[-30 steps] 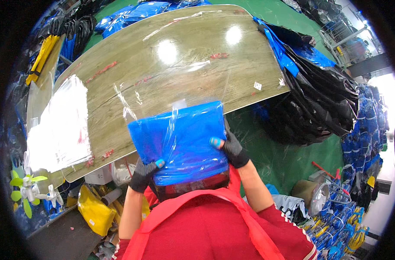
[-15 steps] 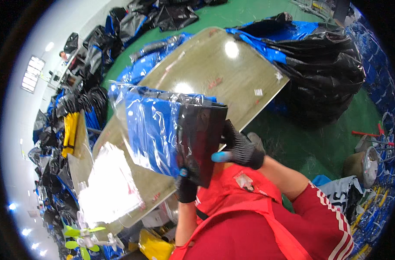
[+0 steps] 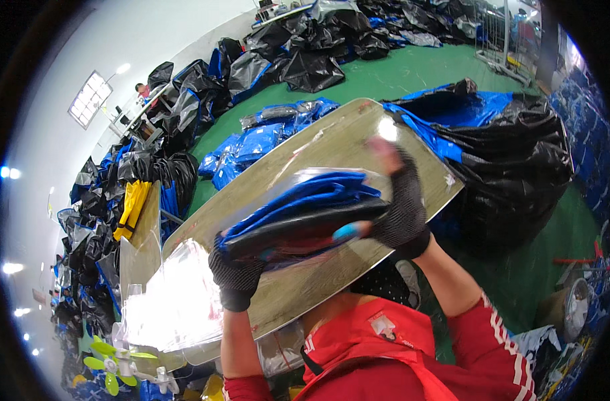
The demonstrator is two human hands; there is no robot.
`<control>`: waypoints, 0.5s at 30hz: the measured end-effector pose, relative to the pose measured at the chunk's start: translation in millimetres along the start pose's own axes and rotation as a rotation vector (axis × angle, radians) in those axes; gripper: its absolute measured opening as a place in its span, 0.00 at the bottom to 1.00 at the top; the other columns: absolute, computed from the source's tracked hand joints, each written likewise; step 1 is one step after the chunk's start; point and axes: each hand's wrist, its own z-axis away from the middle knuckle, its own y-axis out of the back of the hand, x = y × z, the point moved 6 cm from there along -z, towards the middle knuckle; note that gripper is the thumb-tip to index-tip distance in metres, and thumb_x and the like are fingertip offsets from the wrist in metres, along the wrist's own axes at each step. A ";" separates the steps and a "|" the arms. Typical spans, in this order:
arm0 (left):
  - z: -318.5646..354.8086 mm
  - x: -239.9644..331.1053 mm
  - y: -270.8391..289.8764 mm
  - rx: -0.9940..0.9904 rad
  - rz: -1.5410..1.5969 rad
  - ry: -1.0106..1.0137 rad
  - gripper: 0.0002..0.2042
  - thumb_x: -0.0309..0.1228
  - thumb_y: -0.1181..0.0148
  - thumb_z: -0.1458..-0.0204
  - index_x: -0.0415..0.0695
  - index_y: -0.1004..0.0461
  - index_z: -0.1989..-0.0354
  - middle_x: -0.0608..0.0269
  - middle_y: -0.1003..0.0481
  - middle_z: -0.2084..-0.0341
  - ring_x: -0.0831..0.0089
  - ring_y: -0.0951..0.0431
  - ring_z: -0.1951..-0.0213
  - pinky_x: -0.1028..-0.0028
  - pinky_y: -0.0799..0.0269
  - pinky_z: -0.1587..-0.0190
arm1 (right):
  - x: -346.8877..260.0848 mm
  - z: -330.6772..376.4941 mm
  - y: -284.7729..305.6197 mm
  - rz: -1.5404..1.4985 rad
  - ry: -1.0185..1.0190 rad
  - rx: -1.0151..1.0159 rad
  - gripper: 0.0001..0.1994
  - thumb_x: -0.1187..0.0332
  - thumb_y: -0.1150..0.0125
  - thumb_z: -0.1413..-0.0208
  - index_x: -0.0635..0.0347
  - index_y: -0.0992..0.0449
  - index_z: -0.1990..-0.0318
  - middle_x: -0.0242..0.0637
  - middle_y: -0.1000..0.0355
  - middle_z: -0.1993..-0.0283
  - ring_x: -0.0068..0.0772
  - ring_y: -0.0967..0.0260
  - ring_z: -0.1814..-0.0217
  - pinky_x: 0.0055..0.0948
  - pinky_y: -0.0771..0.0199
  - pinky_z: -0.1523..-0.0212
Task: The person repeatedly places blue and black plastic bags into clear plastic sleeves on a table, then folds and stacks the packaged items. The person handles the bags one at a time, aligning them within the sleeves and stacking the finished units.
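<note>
One end of the blue-and-black bundle is clamped in the left hand above the table; the right hand has fingers apart, and lopsided support could let the bundle slip.

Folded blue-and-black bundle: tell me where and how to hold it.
The bundle is likely best held by its two short ends, left hand from the left, right hand from the right: it stretches crosswise between them, and its stacked, folded layers might slip apart if held at one end.
</note>
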 end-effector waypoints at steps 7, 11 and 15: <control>14.8 -5.4 -24.5 0.331 0.802 0.060 0.35 0.55 0.37 0.53 0.36 0.32 0.47 0.56 0.27 0.55 0.66 0.27 0.53 0.68 0.35 0.45 | 60.6 38.2 -49.8 -0.994 -0.758 0.050 0.16 0.57 0.42 0.39 0.64 0.23 0.57 0.30 0.26 0.61 0.19 0.32 0.63 0.20 0.32 0.60; 2.4 -1.9 7.0 0.557 0.645 0.191 0.22 0.45 0.53 0.37 0.35 0.21 0.63 0.57 0.21 0.69 0.71 0.25 0.67 0.72 0.29 0.59 | 27.1 0.8 -44.2 -0.559 -0.475 0.212 0.11 0.65 0.41 0.41 0.64 0.20 0.61 0.36 0.21 0.64 0.28 0.27 0.63 0.27 0.29 0.58; -32.4 -11.4 32.4 0.655 0.495 0.202 0.19 0.41 0.49 0.38 0.33 0.22 0.58 0.58 0.21 0.67 0.73 0.23 0.65 0.74 0.30 0.57 | 6.8 -57.4 -45.4 -0.089 -0.212 0.079 0.11 0.75 0.43 0.45 0.58 0.21 0.55 0.39 0.22 0.60 0.36 0.24 0.62 0.33 0.26 0.57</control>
